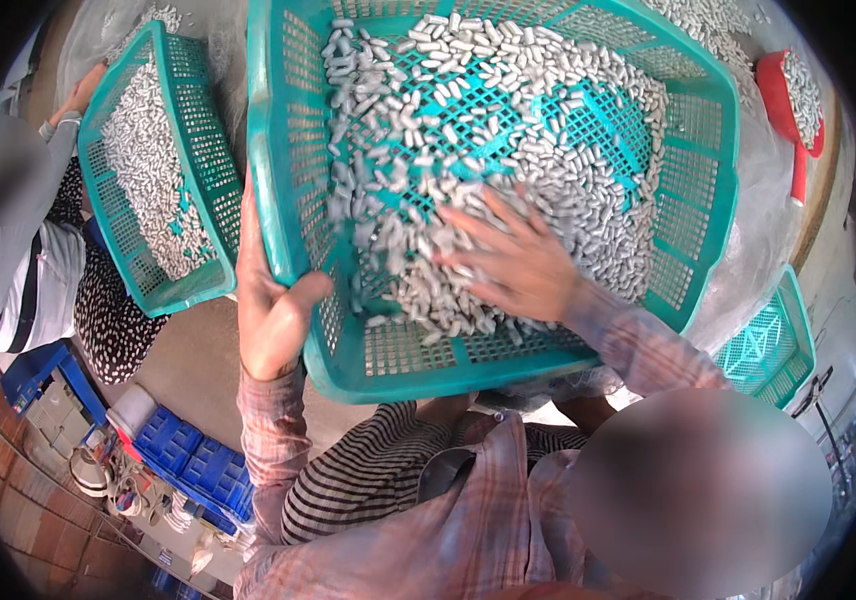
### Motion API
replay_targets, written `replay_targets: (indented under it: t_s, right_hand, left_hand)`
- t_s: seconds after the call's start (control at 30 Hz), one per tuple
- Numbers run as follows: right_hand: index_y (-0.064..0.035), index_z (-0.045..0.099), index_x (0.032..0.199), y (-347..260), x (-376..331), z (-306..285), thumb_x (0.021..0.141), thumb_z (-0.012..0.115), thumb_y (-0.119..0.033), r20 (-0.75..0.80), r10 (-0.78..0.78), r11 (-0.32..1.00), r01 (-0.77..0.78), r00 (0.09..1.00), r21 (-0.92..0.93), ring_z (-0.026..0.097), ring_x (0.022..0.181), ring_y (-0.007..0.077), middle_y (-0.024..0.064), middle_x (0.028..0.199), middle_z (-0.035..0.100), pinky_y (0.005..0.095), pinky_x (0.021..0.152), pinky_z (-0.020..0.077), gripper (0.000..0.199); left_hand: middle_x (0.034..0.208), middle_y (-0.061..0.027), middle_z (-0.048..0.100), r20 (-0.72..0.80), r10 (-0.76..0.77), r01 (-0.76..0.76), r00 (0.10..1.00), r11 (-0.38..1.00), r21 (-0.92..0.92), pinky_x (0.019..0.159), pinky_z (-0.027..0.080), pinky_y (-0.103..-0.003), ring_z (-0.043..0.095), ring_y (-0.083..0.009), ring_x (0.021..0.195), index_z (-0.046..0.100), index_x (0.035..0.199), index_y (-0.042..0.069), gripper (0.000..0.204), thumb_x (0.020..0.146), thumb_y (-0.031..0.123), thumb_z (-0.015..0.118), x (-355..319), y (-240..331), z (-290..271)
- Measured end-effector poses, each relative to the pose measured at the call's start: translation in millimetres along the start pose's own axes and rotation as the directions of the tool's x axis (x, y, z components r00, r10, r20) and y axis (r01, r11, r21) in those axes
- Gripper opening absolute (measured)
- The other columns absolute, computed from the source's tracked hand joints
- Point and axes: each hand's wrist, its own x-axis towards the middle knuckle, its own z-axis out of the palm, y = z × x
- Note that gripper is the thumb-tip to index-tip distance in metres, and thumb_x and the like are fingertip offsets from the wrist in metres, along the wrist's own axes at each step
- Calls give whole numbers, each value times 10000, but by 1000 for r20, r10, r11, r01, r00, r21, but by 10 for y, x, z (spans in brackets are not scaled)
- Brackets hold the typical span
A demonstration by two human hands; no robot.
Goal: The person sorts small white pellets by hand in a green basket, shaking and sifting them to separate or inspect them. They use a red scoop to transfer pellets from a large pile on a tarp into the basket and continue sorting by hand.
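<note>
A large green plastic basket [508, 375] with latticed walls and floor takes up the middle of the view. Many small whitish-grey cylindrical pieces [598, 240] lie in it, piled thickest at the right and near side, while bare lattice shows toward the far middle. My left hand [276, 315] is closed on the basket's left rim, its thumb over the edge near the front corner. Inside the basket, my right hand [513, 255] lies palm down on the pieces with fingers spread, slightly smeared by motion. Pieces around its fingertips are blurred too.
At left a co-worker [23, 250] has a hand on a second green basket [210, 140] of similar pieces. A red scoop [776, 95] holding pieces rests at far right on clear plastic sheeting [748, 225]. Another green basket [783, 345] stands lower right; blue crates [188, 455] lie lower left.
</note>
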Motion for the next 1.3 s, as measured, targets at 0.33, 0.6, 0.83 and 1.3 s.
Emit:
replay_targets:
  t_s: [0.33, 0.6, 0.83, 1.3]
  right_hand:
    - [-264, 533, 1337, 734, 842, -89, 831, 609, -514, -692, 260, 921, -389, 674, -32, 246, 1376, 419, 159, 1500, 307, 566, 1094, 216, 569]
    - [-359, 439, 1388, -42, 56, 152, 846, 608, -490, 62, -133, 991, 133, 989, 17, 119, 1445, 351, 81, 1564, 186, 578, 1140, 115, 583]
    - [-198, 288, 1488, 1244, -378, 45, 882, 577, -458, -665, 486, 835, -526, 567, 162, 148, 1402, 455, 238, 1529, 181, 629, 1088, 99, 720]
    - [-384, 429, 1388, 152, -232, 238, 827, 580, -556, 108, -129, 991, 125, 986, 41, 98, 1445, 357, 1, 1554, 225, 641, 1126, 57, 606]
  left_hand:
    - [1356, -127, 458, -49, -44, 45, 998, 999, 24, 1012, 400, -348, 480, -244, 1219, 210, 1491, 41, 995, 546, -111, 480, 5, -215, -85]
    - [1416, -123, 416, -5, -17, 17, 1000, 998, 60, 1077, 322, -333, 412, -234, 1301, 235, 1475, -17, 966, 549, -130, 484, 281, -14, -129]
    - [1452, -147, 357, -54, 31, -24, 998, 992, 127, 1116, 267, -366, 363, -244, 1335, 182, 1490, -6, 982, 579, -70, 543, -44, 88, -168]
    - [1459, -118, 348, -73, 54, -52, 996, 998, 23, 1073, 361, -384, 403, -245, 1309, 168, 1506, 32, 1045, 513, -61, 477, 107, -238, -280]
